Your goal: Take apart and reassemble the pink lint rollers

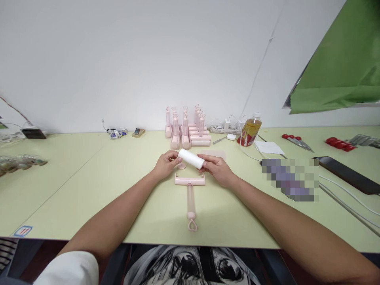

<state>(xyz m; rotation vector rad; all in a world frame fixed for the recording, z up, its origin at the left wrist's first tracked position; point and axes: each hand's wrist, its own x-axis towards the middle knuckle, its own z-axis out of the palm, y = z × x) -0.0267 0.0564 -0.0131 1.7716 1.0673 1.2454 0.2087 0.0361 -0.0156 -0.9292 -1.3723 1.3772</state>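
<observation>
Between my two hands a white paper roll (190, 158) is held tilted, its left end higher than its right. My left hand (168, 164) grips the left end with thumb and fingers. At the right end, my right hand (218, 168) closes on it the same way. Just below lies a pink lint roller handle (190, 182) with a clear grip and a heart-shaped loop, its frame bare of any roll. A small round pink piece (181, 166) rests on the table under the roll, partly hidden by my left hand. A flat pale pink piece (218, 153) lies behind my right hand.
Several pink lint rollers (185, 134) stand grouped by the wall. To their right are a power strip (225, 128), a screwdriver (219, 140) and a drink bottle (251, 130). A black phone (346, 174) and white cables lie far right; a small box (138, 133) sits back left.
</observation>
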